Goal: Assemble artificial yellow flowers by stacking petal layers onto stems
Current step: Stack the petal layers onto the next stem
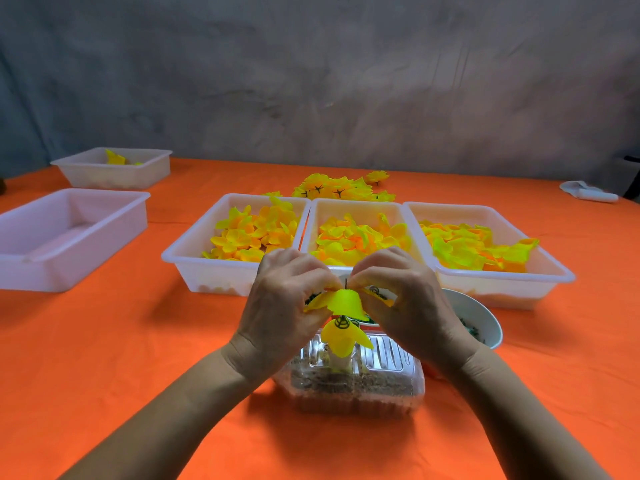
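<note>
My left hand (284,303) and my right hand (398,299) meet above the table's middle, both pinching one yellow petal layer (344,301). A thin dark stem tip (346,282) pokes up through that layer between my fingertips. Below it, a second yellow petal piece with a dark ring (343,336) sits lower on the same upright post. The post stands in a clear plastic box (353,386) that holds brownish filling. Behind my hands three white trays hold loose yellow petals: left (187,251), middle (356,206), right (554,271).
A pile of finished yellow flowers (341,188) lies behind the trays. A white bowl (481,317) with dark green bits stands by my right wrist. An empty white tray (69,230) and a farther tray (114,168) stand at left. White cloth (588,192) lies far right.
</note>
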Available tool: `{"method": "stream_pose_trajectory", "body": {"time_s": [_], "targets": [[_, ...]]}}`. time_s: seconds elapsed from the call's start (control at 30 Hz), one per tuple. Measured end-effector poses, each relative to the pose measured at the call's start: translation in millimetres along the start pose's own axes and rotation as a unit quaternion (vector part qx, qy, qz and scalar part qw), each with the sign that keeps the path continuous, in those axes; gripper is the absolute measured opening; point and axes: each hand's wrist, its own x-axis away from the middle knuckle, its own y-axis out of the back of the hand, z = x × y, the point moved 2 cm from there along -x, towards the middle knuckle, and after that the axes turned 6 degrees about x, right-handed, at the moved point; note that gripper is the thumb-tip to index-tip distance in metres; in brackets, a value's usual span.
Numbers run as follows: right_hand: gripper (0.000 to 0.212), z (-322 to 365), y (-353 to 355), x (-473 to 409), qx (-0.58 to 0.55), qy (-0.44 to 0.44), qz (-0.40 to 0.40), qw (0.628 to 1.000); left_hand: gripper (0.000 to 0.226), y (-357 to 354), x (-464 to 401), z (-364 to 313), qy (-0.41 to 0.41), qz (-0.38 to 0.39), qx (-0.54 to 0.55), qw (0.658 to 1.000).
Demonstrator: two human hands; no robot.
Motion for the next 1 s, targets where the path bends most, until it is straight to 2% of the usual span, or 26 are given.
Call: {"method": "stream_pose_trajectory", "body": {"time_s": [0.17, 0.23, 0.3, 0.4, 0.53, 0.63, 0.7, 0.73, 0.83, 0.9, 1.0], "targets": [[0.010, -3, -4, 8, 0.014, -0.004, -0.003, 1.000, 0.002, 0, 5, -2, -0.083, -0.018, -0.039, 0.996], [0.017, -5, -5, 11, 0.014, -0.028, -0.009, 0.999, 0.006, 0, 8, -3, -0.098, -0.023, -0.046, 0.994], [0.023, -7, -5, 14, 0.000, -0.075, -0.011, 0.997, 0.004, -1, 11, -4, -0.111, -0.027, -0.055, 0.992], [0.028, -10, -6, 19, -0.056, -0.191, 0.003, 0.980, 0.004, -3, 15, -5, -0.125, -0.029, -0.069, 0.989], [0.027, -14, -10, 25, -0.260, -0.337, 0.020, 0.905, 0.006, -5, 14, -5, -0.139, -0.033, -0.076, 0.987], [0.031, -16, -9, 25, -0.353, -0.436, -0.015, 0.828, 0.009, -5, 14, -3, -0.147, -0.035, -0.081, 0.985], [0.025, -13, -7, 23, -0.409, -0.465, -0.013, 0.785, 0.010, -4, 15, -3, -0.149, -0.038, -0.082, 0.985], [0.025, -11, -6, 22, -0.421, -0.465, -0.002, 0.779, 0.012, -4, 14, -3, -0.150, -0.039, -0.081, 0.985], [0.049, -4, -8, 21, -0.420, -0.449, 0.034, 0.788, 0.024, -3, 14, -3, -0.153, -0.039, -0.080, 0.984], [0.044, -2, -13, 19, -0.411, -0.451, 0.034, 0.792, 0.031, -3, 14, -3, -0.153, -0.037, -0.078, 0.985], [0.036, 2, -17, 18, -0.403, -0.457, 0.032, 0.792, 0.027, -5, 16, -3, -0.156, -0.034, -0.078, 0.984]]}}
